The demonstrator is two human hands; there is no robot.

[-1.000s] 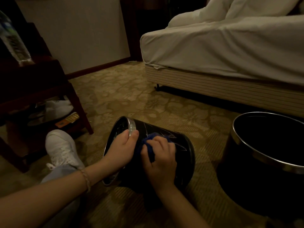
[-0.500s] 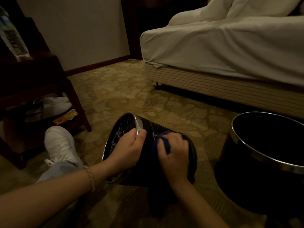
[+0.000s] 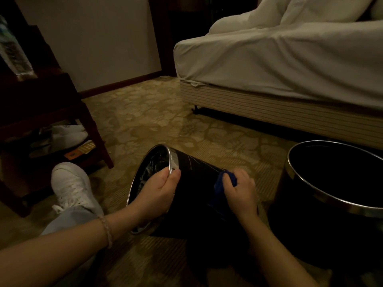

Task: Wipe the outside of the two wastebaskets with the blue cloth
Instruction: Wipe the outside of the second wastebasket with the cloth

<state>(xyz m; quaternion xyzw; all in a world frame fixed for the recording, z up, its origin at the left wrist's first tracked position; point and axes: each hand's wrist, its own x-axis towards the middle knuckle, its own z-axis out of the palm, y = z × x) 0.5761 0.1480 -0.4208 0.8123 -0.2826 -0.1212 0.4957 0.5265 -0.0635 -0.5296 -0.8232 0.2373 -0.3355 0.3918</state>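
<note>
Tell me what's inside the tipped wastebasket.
Through the tipped wastebasket's chrome rim only a crinkled, shiny liner shows. The left hand covers the lower opening; anything deeper is too dark to tell.

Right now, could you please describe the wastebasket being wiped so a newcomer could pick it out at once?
Start at the bed and come down across the patterned carpet towards the person's hands. The tipped wastebasket lies there, its silver rim gripped by the left hand while the right hand presses the blue cloth against its black side. Unlike the upright wastebasket beside it, it lies on its side.
</note>
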